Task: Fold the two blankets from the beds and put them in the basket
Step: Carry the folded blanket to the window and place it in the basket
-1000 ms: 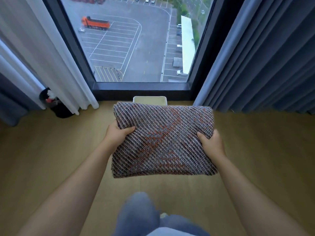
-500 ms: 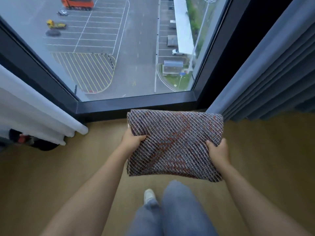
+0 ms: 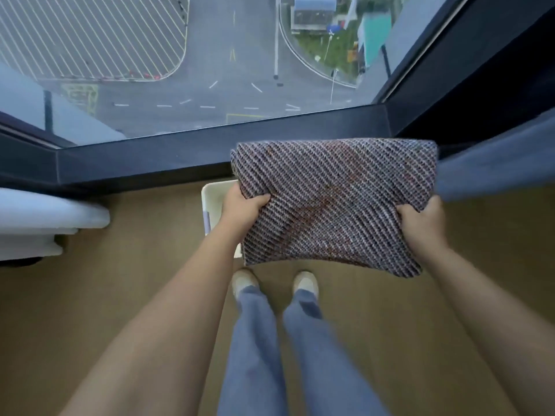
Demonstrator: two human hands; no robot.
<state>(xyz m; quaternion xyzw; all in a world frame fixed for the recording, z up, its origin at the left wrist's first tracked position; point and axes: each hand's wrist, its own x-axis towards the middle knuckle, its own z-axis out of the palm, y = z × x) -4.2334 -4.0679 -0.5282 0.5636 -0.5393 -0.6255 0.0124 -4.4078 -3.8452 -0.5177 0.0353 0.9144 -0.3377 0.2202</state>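
Over basket [image 3: 213, 202], folded woven blanket [image 3: 333, 205]

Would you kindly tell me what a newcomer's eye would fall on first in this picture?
The folded blanket, woven in dark diagonal stripes, sits mid-frame, gripped at its sides by the left hand and right hand. Under its left edge, a cream basket peeks out on the wooden floor. Above, a tall window looks steeply down on a road.

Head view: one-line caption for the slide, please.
Left hand and right hand grip a folded knitted blanket over a cream basket on the wood floor by the window.
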